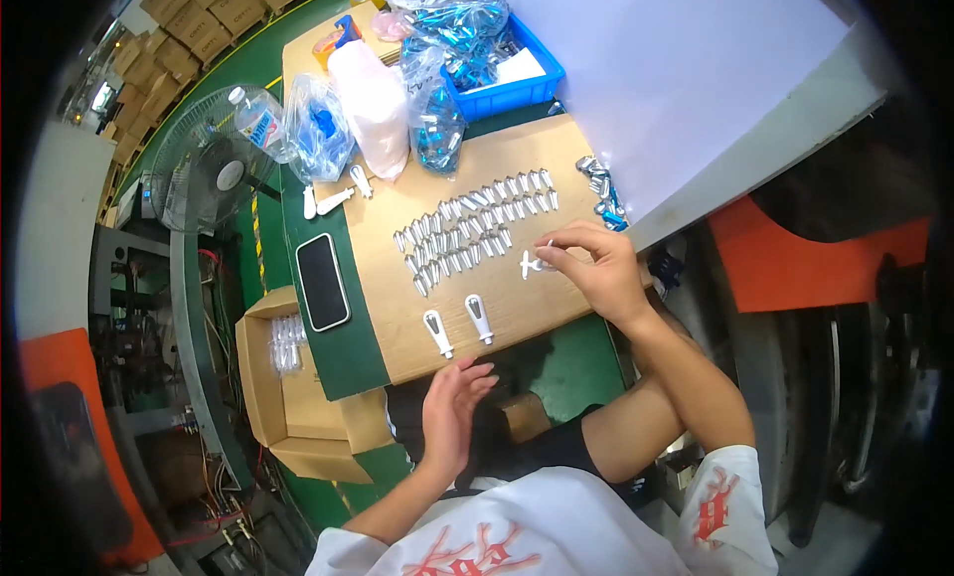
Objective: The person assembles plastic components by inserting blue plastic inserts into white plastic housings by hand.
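A blue plastic bin (517, 91) at the far end of the cardboard work board (537, 303) holds clear bags of shiny blue pieces (462, 24). Beside it to the left lie a bag of pink parts (373, 104) and a bag of blue parts (318, 129). An open carton (260, 397) at the near left holds small clear items. The right hand (596, 268) pinches a small white plastic part (532, 266) on the board, just beside rows of small silvery pieces (472, 233). The left hand (452, 407) hovers with fingers loosely spread near two white clips (459, 326).
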{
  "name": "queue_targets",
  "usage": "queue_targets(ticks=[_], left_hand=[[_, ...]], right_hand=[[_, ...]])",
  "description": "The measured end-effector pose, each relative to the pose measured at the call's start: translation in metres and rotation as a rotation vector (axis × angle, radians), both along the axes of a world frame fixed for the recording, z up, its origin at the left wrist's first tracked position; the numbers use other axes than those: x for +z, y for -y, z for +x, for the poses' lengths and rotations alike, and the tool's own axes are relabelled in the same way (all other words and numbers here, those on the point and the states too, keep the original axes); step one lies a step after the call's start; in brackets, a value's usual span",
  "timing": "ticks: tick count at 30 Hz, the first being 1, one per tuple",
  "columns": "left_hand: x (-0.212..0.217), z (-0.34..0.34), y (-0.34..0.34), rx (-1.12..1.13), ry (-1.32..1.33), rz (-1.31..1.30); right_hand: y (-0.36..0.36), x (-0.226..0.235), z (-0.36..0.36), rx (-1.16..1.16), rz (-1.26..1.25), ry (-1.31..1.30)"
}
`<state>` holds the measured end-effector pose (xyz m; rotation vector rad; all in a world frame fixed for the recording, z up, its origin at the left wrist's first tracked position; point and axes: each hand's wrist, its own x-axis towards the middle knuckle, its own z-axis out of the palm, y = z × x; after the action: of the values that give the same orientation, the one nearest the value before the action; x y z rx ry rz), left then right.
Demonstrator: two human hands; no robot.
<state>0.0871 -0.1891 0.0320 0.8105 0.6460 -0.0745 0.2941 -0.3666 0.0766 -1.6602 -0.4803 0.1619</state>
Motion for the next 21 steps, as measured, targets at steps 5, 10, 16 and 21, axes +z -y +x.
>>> queue_targets(ticks=[5,10,16,21], left_hand=[[-0.043,-0.006,-0.03,-0.189,0.49,1.716],[-0.053,0.002,-0.049,-0.208,0.375,1.644],[-0.064,0.013,-0.061,-0.302,0.468,1.622],[-0.076,0.02,-0.064,-0.324,0.387,1.525]], right_hand=[[0.003,0.004,0.003,-0.067,-0.103,0.309],[0.005,0.014,-0.006,-0.101,-0.113,0.338],[0.023,0.053,-0.035,-0.225,-0.01,0.426],[0.089,0.035,-0.108,-0.389,0.487,0.438]])
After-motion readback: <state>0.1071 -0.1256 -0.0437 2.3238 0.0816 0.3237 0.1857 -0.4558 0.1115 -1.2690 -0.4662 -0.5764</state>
